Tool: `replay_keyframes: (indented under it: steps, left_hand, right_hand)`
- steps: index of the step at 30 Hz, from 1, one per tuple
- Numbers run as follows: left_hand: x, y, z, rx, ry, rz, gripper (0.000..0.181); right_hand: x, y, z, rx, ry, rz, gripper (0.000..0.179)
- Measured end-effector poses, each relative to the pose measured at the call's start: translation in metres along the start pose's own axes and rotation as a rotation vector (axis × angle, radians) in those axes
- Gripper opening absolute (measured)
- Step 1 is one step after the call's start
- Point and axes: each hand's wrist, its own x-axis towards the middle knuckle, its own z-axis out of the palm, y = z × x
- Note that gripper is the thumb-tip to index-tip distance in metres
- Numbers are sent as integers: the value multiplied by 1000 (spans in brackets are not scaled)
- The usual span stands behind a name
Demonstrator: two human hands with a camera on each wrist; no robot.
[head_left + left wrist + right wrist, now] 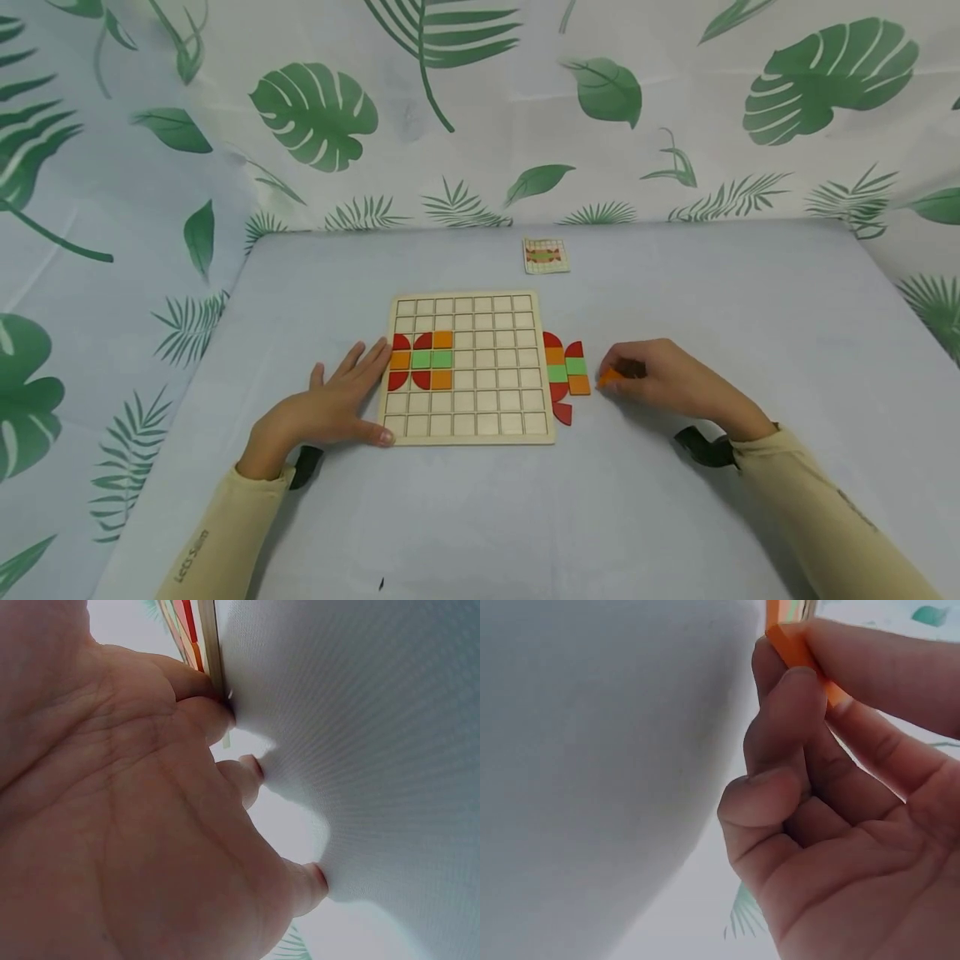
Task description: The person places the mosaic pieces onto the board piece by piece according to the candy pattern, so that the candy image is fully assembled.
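Note:
A wooden grid board (495, 402) lies mid-table, its left columns holding red quarter-round, orange square and green square tiles (422, 359). Against the board's left edge rests my left hand (330, 408), fingers spread, with the thumb at the lower left corner. My right hand (663, 379) pinches an orange tile (795, 649) between thumb and fingers, just right of the loose tiles. Those loose red, orange and green tiles (575, 367) lie beside the board's right edge. In the left wrist view the palm (127, 810) fills much of the picture, fingertips down on the cloth.
A small pattern card (546, 256) with a red, orange and green figure lies behind the board. Pale cloth covers the table (465, 517). Leaf-print fabric (480, 125) hangs at the back and sides. A small dark mark (381, 583) shows near the front.

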Motion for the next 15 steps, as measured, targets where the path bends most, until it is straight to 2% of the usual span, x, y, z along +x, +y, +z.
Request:
replay_keyframes:
  steps: [10, 15]
  left_hand:
    - [0, 0, -1, -12, 4, -2, 130]
    - [-1, 1, -1, -12, 0, -2, 130]
  right_hand:
    - [17, -11, 4, 64, 29, -5, 12]
    - [24, -19, 6, 137, 40, -6, 13]
